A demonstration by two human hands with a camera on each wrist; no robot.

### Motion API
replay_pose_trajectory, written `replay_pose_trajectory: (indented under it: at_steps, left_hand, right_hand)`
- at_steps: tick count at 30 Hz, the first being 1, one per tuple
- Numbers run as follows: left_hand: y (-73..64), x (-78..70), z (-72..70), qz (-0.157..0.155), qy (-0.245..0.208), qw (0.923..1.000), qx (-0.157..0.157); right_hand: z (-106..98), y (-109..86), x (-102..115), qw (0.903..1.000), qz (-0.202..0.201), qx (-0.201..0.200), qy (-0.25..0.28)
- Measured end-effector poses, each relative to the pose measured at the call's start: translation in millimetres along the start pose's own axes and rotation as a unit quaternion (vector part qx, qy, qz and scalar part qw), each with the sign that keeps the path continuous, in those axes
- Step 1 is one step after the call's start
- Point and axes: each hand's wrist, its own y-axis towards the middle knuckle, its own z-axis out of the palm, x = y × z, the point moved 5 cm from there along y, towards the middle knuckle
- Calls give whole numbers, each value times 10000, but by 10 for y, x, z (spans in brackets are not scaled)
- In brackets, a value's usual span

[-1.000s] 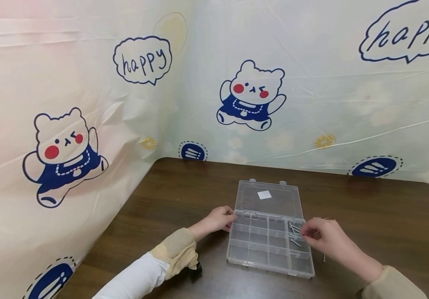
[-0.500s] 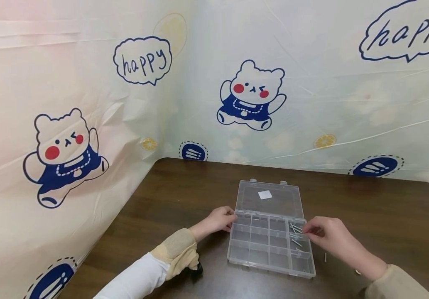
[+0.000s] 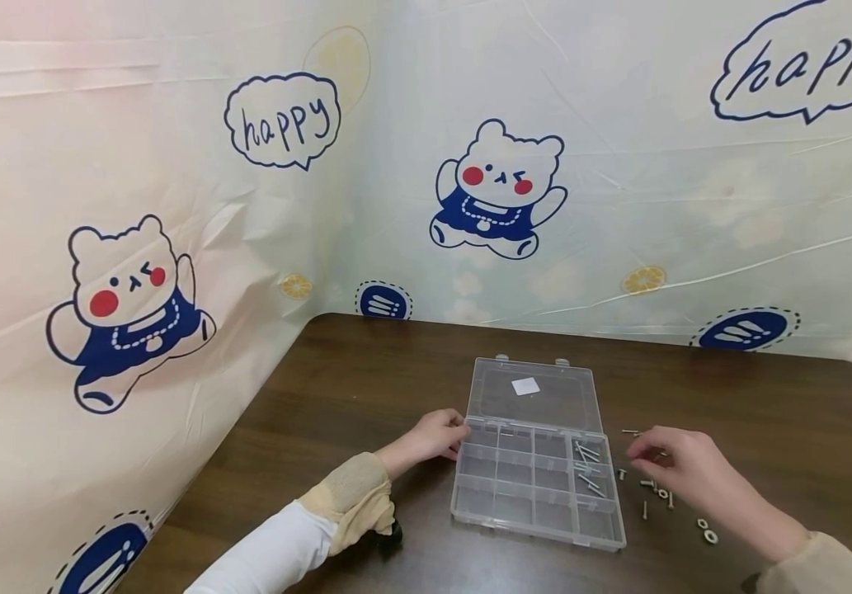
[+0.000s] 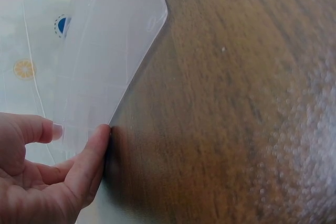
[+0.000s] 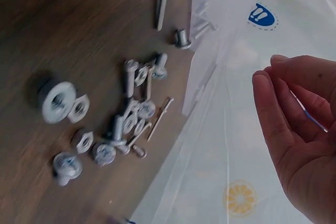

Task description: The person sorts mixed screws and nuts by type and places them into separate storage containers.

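A clear plastic compartment box [image 3: 515, 521] lies on the brown table with its lid [image 3: 552, 408] folded back. My left hand [image 3: 436, 435] grips its left side wall, thumb and fingers on either side of the plastic in the left wrist view. Several silver screws [image 3: 586, 452] lie in the right-hand column of compartments. My right hand [image 3: 674, 458] hovers just right of the box, fingers loosely bent with nothing between thumb and fingertips [image 5: 261, 80]. Beneath and beside it, loose screws [image 5: 129, 77], nuts [image 5: 80, 108] and a flanged nut [image 5: 56, 102] are scattered on the table.
A white label [image 3: 525, 387] sits on the lid. The brown table [image 3: 366, 371] meets a printed cloth backdrop [image 3: 618, 165] at its back and left. A small dark object [image 3: 390, 538] hangs at the left cuff.
My right hand has moved right, away from the box, uncovering the loose hardware. One more screw shows in the right column. My left hand stays on the box.
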Motion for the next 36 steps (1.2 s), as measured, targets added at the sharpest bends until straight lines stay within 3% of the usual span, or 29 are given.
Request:
replay_pose_trajectory:
  at_steps: [8, 12, 23, 36]
  left_hand:
    - [-11, -8, 1, -53, 27, 10000, 16]
    - [-7, -5, 3, -49, 23, 10000, 11]
    - [-10, -7, -3, -10, 26, 10000, 15]
    - [-8, -12, -5, 19, -6, 10000, 37]
  right_hand:
    - [-92, -72, -73, 9967, -629, -493, -136]
    - [-103, -108, -142, 9963, -631, -560, -189]
    - [-13, -238, -313, 9979, -647, 81, -61]
    - [115, -347, -424, 9957, -776, 457, 210]
